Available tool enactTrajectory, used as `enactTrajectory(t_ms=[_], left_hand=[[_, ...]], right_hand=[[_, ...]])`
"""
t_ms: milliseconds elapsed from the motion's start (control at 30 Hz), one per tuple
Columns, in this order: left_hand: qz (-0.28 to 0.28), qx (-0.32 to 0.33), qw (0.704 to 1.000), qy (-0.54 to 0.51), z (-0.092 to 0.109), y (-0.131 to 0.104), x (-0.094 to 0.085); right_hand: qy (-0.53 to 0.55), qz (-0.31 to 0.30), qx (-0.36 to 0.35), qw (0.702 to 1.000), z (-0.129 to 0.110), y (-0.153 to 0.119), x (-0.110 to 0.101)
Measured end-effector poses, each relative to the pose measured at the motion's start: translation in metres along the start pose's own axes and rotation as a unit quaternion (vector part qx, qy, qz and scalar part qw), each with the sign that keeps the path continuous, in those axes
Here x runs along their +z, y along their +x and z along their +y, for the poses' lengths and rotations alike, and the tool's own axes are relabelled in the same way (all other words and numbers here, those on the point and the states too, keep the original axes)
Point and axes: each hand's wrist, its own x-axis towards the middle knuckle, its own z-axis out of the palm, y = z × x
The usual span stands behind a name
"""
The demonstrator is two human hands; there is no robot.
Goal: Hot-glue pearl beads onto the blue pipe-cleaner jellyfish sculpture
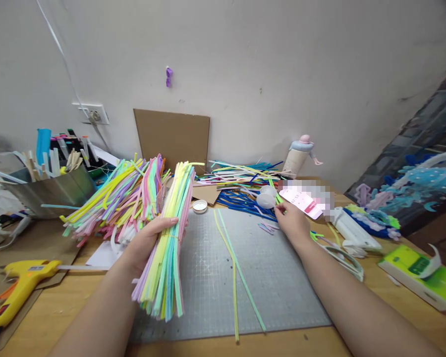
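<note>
My left hand (148,243) is wrapped round a thick bundle of pastel pipe cleaners (171,213), held upright and tilted over the grey cutting mat (204,297). A thin band seems to go round the bundle's middle. My right hand (292,223) reaches to the mat's far right, its fingers closed beside a translucent round lid (266,197) and some bright green stems (276,193). Whether the fingers grip anything is hidden. Between my hands, a yellow pipe cleaner (234,277) and a mint green pipe cleaner (247,287) lie crossed near their top ends on the mat.
More pastel pipe cleaners (111,198) are heaped at left, by a metal container (55,193) of sticks. A yellow glue gun (26,282) lies front left. Blue stems (241,201), a bottle (297,156) and a phone (301,201) sit behind; a green tissue pack (419,272) is at right.
</note>
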Motion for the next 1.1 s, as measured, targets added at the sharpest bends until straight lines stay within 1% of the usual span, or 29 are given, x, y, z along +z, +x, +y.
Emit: enactTrajectory(t_ms=[67, 133, 300, 467, 533, 600, 700, 800, 867, 933, 1000, 1033, 1067, 1100], left_hand=[[0.0, 0.002, 1.0, -0.002, 0.0, 0.001, 0.0], [0.004, 0.0, 1.0, 0.001, -0.001, 0.001, 0.0], [0.016, -0.012, 1.0, 0.021, -0.002, 0.001, 0.0], [0.02, -0.001, 0.999, 0.034, -0.002, 0.0, 0.001], [0.022, 0.002, 0.999, 0.038, -0.005, 0.0, 0.004], [0.032, -0.009, 0.998, 0.048, -0.01, 0.0, 0.011], [0.042, -0.049, 0.995, 0.071, -0.022, 0.003, 0.023], [0.025, -0.084, 0.991, 0.097, -0.035, 0.004, 0.033], [0.009, -0.089, 0.99, 0.105, -0.041, 0.003, 0.039], [-0.005, -0.08, 0.992, 0.1, -0.044, 0.002, 0.044], [-0.013, -0.073, 0.993, 0.089, -0.047, 0.0, 0.048], [-0.016, -0.071, 0.994, 0.086, -0.048, -0.001, 0.051], [-0.018, -0.068, 0.994, 0.083, -0.05, -0.001, 0.052], [-0.022, -0.063, 0.995, 0.079, -0.053, -0.001, 0.054]], right_hand=[[0.016, 0.025, 0.008, 1.0, 0.003, 0.002, -0.001], [0.035, 0.037, 0.005, 0.999, 0.005, 0.003, -0.001], [0.089, 0.022, -0.026, 0.995, 0.007, 0.004, 0.004], [0.147, 0.044, -0.037, 0.988, 0.002, -0.003, -0.002], [0.175, 0.033, -0.045, 0.983, -0.003, -0.009, -0.006], [0.205, 0.013, -0.056, 0.977, -0.01, -0.017, -0.009], [0.251, -0.021, -0.071, 0.965, -0.023, -0.029, -0.011], [0.295, -0.072, -0.076, 0.95, -0.038, -0.042, -0.014], [0.329, -0.126, -0.07, 0.933, -0.049, -0.053, -0.018], [0.37, -0.202, -0.051, 0.906, -0.062, -0.067, -0.023], [0.413, -0.279, -0.02, 0.867, -0.076, -0.086, -0.027], [0.437, -0.307, -0.002, 0.846, -0.083, -0.097, -0.029], [0.462, -0.322, 0.016, 0.826, -0.09, -0.108, -0.031], [0.502, -0.336, 0.042, 0.796, -0.096, -0.119, -0.032]])
